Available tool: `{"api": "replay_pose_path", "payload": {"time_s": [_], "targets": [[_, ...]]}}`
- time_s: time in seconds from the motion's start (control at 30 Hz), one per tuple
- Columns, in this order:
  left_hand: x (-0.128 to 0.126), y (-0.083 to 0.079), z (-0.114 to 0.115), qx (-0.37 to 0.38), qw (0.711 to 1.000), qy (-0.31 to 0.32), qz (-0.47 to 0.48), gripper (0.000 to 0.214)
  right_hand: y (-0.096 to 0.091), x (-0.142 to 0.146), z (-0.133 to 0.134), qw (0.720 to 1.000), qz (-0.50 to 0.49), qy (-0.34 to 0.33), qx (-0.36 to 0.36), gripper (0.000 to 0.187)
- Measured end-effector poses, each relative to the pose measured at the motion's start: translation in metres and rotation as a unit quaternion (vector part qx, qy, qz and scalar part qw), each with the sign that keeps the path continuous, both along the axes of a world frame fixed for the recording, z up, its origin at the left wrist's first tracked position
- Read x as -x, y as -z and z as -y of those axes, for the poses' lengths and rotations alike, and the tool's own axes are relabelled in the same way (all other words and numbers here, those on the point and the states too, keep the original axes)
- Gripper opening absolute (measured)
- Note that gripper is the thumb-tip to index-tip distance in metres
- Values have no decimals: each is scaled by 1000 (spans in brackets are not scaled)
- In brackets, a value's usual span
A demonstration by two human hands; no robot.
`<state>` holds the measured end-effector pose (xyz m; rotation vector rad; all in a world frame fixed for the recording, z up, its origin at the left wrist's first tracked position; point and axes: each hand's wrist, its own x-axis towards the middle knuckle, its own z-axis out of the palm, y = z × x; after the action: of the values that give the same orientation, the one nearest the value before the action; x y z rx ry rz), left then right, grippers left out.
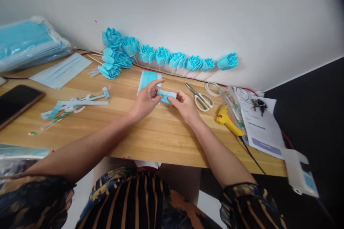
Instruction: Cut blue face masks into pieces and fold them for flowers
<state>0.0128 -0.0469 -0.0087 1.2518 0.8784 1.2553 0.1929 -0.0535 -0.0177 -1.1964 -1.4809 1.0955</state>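
Both hands meet over the middle of the wooden table [161, 136]. My left hand [146, 99] and my right hand [184, 104] pinch a small folded piece of blue mask fabric [167, 95] from either side, fingers closed on it. Just behind it a flat blue face mask [147, 78] lies on the table. Along the wall stands a row of several blue fabric roses [172, 59] on sticks.
White-handled scissors [202, 99], a tape roll [213, 88] and a yellow glue gun [228, 120] lie right of my hands. Papers with keys [258, 104] sit far right. Cut strips [75, 104], a phone [16, 103], a loose mask [61, 71] and a mask pack [27, 43] lie left.
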Motion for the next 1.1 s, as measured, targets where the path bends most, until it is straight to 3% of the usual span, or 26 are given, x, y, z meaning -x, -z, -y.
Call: {"api": "replay_pose_path", "payload": {"time_s": [0.13, 0.23, 0.4, 0.53, 0.73, 0.9, 1.1], "targets": [[0, -4, 4, 10, 999, 1, 36, 59, -2, -1, 2, 999, 18, 27, -42, 40], [1, -6, 3, 62, 994, 17, 86, 70, -2, -3, 2, 997, 8, 38, -70, 36], [1, -5, -3, 223, 956, 79, 172, 39, 1, -5, -1, 996, 0, 66, -63, 32], [1, -4, -4, 263, 945, 115, 155, 35, 5, -5, -2, 995, 20, 59, -71, 29], [4, 2, -5, 256, 950, 111, 138, 9, 7, -5, -2, 996, 53, 29, -67, 37], [4, 7, -7, 208, 970, 81, 96, 13, 0, -6, -1, 998, 26, -15, -51, 50], [3, 4, -3, 95, 992, 47, -65, 14, -7, -4, 2, 994, 85, 7, -75, 35]]}}
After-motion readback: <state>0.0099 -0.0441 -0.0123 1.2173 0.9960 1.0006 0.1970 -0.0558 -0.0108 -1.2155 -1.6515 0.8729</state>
